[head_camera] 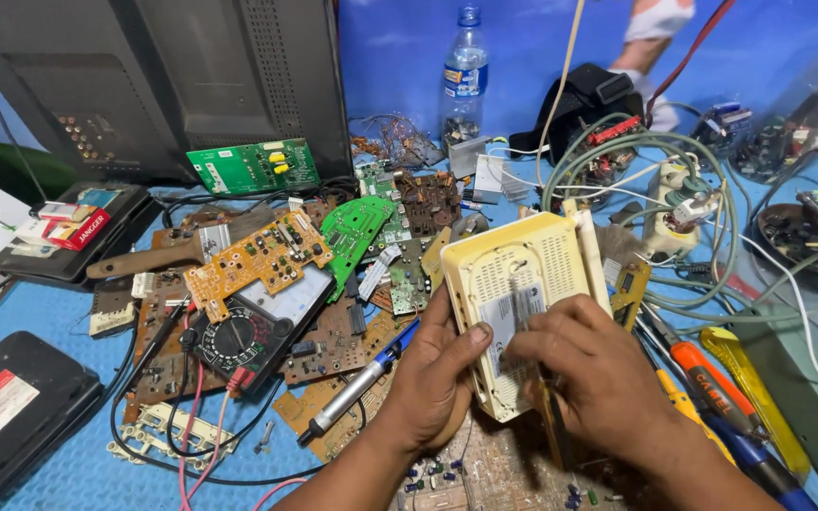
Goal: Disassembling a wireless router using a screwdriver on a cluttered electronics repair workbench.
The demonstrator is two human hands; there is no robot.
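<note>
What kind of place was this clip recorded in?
Most likely an electronics repair bench: loose circuit boards cover the blue table, a multimeter lies among them, and both hands hold a cream plastic device casing.

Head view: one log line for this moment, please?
left hand holds cream vented plastic box | right hand on its label | blue mat

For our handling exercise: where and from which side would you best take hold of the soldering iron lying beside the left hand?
Probably take the soldering iron by its blue handle end near the left hand, coming from above. The long barrel lies flat on circuit boards, its metal tip pointing away down-left, handle uppermost and unobstructed.
</note>
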